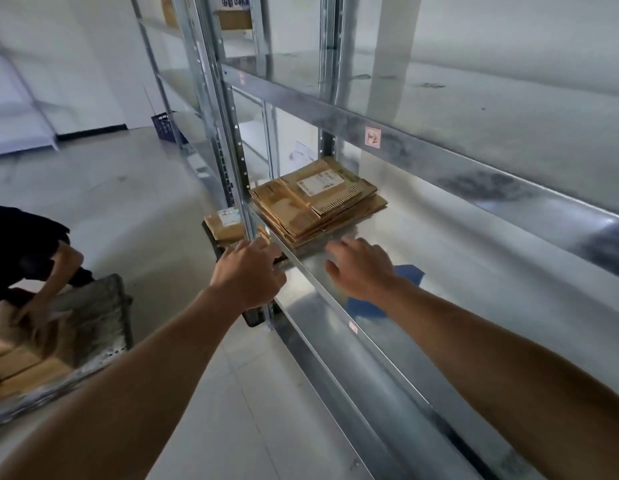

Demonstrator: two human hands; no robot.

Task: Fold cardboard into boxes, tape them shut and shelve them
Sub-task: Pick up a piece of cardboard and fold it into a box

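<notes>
At centre frame, a stack of flattened brown cardboard sheets lies on the shiny metal shelf. The right hand hovers just below it, grip open and fingers spread. The left hand is at the shelf's front edge, and I cannot tell its grip.

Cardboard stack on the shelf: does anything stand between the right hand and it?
Nothing visible does. The right hand hovers over the shelf close to the cardboard stack; the upright post stands left of that path.
</notes>
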